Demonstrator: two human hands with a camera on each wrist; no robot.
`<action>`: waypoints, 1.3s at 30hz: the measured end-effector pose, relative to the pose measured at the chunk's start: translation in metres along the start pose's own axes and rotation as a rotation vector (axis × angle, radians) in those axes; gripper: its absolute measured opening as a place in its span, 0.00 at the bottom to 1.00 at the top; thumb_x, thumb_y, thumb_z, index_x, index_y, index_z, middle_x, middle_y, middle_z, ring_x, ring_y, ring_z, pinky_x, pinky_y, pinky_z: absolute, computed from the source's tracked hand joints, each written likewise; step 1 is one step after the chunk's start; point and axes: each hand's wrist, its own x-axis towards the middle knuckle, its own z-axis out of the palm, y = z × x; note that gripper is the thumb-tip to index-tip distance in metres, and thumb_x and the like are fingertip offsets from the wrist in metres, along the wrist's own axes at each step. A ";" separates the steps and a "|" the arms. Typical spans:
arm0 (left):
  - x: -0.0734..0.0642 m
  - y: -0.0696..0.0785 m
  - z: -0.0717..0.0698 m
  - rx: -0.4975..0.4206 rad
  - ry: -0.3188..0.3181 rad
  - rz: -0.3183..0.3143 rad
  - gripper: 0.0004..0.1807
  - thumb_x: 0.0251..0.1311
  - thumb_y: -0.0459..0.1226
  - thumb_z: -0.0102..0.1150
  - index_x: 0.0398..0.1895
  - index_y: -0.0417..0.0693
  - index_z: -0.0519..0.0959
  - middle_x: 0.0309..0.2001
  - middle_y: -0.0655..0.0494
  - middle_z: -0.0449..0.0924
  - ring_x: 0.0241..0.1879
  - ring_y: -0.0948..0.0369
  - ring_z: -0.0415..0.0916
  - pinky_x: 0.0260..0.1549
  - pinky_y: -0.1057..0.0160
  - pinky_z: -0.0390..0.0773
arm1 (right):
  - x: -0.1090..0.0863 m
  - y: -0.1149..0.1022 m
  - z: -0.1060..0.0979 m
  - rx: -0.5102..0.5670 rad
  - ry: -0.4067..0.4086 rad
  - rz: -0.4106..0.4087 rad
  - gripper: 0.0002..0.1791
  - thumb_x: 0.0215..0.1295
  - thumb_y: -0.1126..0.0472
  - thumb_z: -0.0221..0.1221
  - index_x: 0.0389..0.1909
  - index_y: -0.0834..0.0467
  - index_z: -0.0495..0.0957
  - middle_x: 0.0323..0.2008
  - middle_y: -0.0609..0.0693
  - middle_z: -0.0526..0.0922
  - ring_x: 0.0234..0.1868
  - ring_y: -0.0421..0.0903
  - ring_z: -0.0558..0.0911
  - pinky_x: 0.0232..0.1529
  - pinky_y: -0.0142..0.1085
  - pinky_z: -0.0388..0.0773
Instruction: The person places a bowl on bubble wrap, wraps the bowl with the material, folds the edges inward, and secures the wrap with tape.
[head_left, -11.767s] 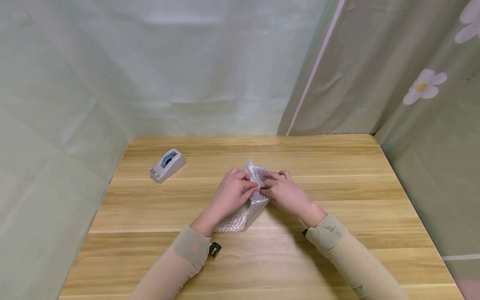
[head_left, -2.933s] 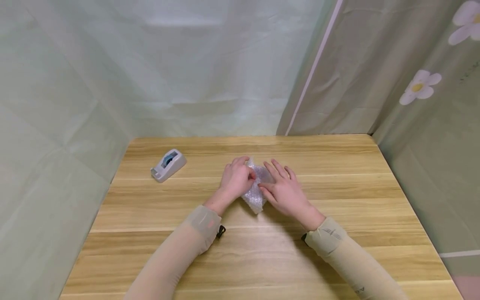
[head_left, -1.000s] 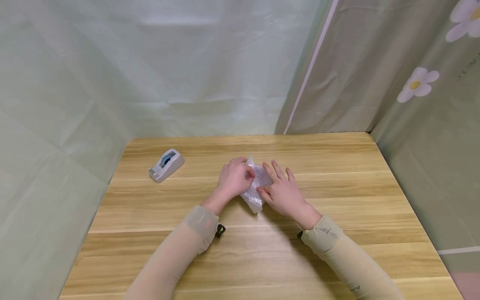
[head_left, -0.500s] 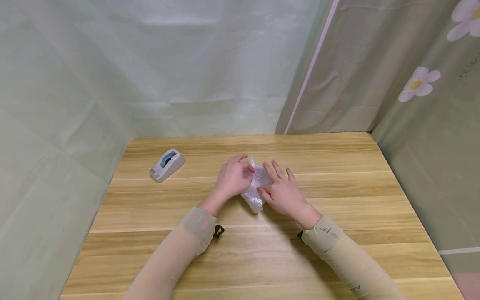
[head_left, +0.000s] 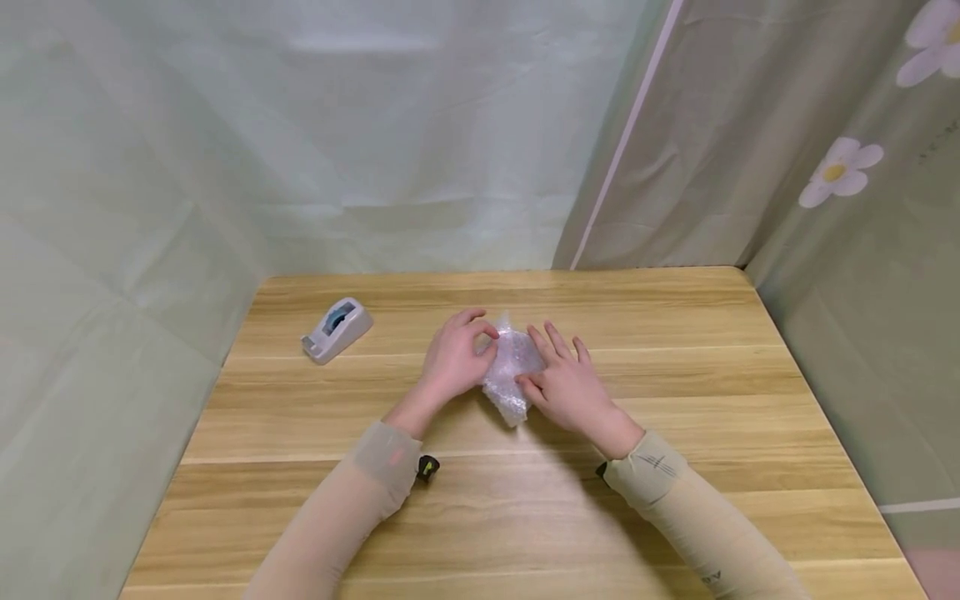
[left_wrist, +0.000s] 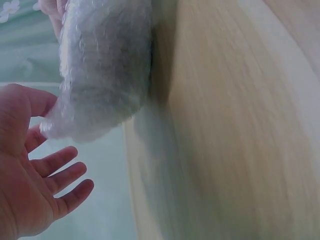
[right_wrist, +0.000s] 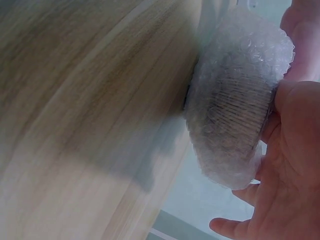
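A bubble-wrap bundle (head_left: 516, 358) lies on the table in front of me. In the right wrist view, dark stripes show through the bubble wrap (right_wrist: 235, 110), but what is inside is blurred. My left hand (head_left: 456, 354) is at the bundle's left side. Its thumb and index finger pinch a far corner of the wrap (left_wrist: 105, 60), while the other fingers of that hand (left_wrist: 25, 165) extend free. Spread over the right side, my right hand (head_left: 572, 387) rests with its thumb on top of the bundle and its fingers fairly straight.
A white tape dispenser (head_left: 337, 330) with a blue tape core stands at the back left of the wooden table (head_left: 675, 358). Pale curtains (head_left: 420, 133) hang behind the table and along both sides, the right one bearing white flowers (head_left: 842, 172).
Since the oldest frame, the wrap's loose front flap has been folded in and the bundle is more compact. During the last second my left hand slid left; the right stayed on the bundle.
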 end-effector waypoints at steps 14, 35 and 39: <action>-0.011 -0.010 -0.011 -0.072 0.012 -0.063 0.14 0.70 0.46 0.68 0.51 0.48 0.87 0.72 0.45 0.76 0.73 0.44 0.70 0.74 0.42 0.66 | 0.000 0.001 0.000 0.028 -0.021 0.013 0.22 0.84 0.43 0.52 0.48 0.48 0.94 0.84 0.59 0.55 0.85 0.64 0.47 0.75 0.73 0.53; -0.016 -0.017 -0.017 -0.116 -0.015 -0.088 0.19 0.72 0.51 0.66 0.52 0.47 0.83 0.68 0.47 0.79 0.71 0.47 0.72 0.74 0.46 0.67 | 0.002 0.000 0.000 0.015 -0.022 0.013 0.23 0.84 0.42 0.51 0.48 0.47 0.94 0.84 0.59 0.55 0.85 0.64 0.47 0.76 0.71 0.54; -0.018 -0.018 -0.019 -0.126 -0.020 -0.100 0.15 0.72 0.50 0.65 0.44 0.49 0.81 0.68 0.46 0.79 0.72 0.47 0.71 0.74 0.46 0.67 | 0.002 0.000 0.000 0.012 -0.023 0.014 0.24 0.84 0.42 0.51 0.45 0.47 0.94 0.84 0.59 0.55 0.85 0.64 0.48 0.76 0.71 0.54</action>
